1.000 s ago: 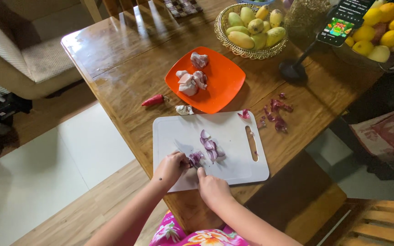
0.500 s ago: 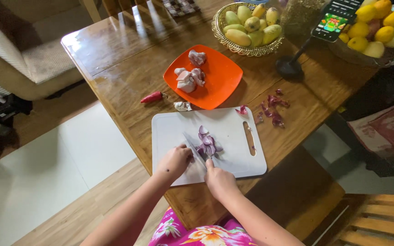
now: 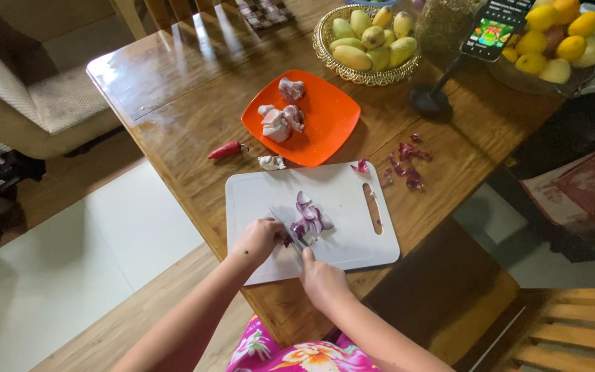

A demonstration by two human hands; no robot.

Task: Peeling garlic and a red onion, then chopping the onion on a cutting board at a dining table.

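My right hand (image 3: 321, 279) grips a knife (image 3: 286, 226) whose blade points up and left across the white cutting board (image 3: 342, 196). My left hand (image 3: 259, 238) sits at the board's near left and presses its fingertips on a small piece of red onion (image 3: 286, 238) next to the blade. A pile of cut red onion slices (image 3: 309, 218) lies just right of the knife, near the board's middle.
An orange plate (image 3: 328, 127) with peeled cloves (image 3: 280, 120) lies beyond the board, a red chili (image 3: 226, 149) and a loose clove (image 3: 270, 162) to its left. Onion skins (image 3: 404, 164), a basket of mangoes (image 3: 366, 38), a phone on a stand (image 3: 489, 29) and a fruit bowl (image 3: 552, 52) lie to the right.
The knife has shifted left, back toward my left hand's fingertips, and the right hand has drawn slightly nearer. The onion slices stay bunched beside the blade.
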